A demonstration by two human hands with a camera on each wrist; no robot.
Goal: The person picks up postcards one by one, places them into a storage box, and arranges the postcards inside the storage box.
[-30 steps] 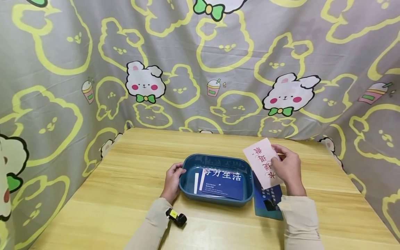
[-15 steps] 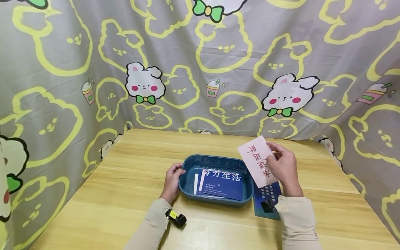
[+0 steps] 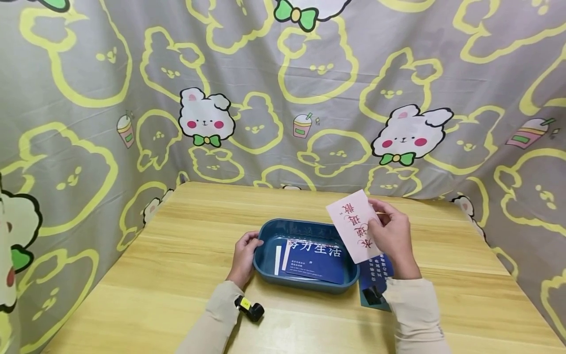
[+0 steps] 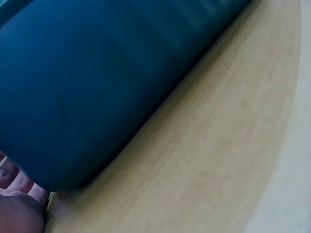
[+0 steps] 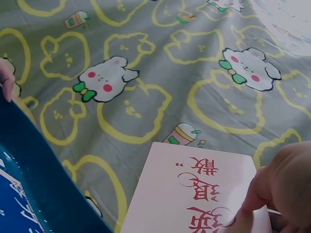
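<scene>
My right hand (image 3: 391, 235) pinches a pink card (image 3: 353, 227) with red characters, thumb on its face. The card is raised and tilted, overlapping the right end of a dark blue plastic basin (image 3: 305, 285) in the head view. With the thumb at its rim, my left hand (image 3: 244, 255) grips the basin's left end; the left wrist view shows the fingers against its outer wall (image 4: 97, 97). Inside lie several cards, a blue card (image 3: 316, 265) with white characters uppermost. Another blue card (image 3: 370, 282) lies on the table right of the basin, partly hidden by my right hand and sleeve.
Everything stands on a wood-grain table (image 3: 177, 265). A grey patterned curtain (image 3: 265, 73) hangs around its back and sides. Black cameras are strapped to both wrists, a left wrist camera (image 3: 249, 309) and a right wrist camera (image 3: 373, 295).
My right hand has carried the pink card left, from beside the basin to over its right end. The left hand and the basin have stayed put.
</scene>
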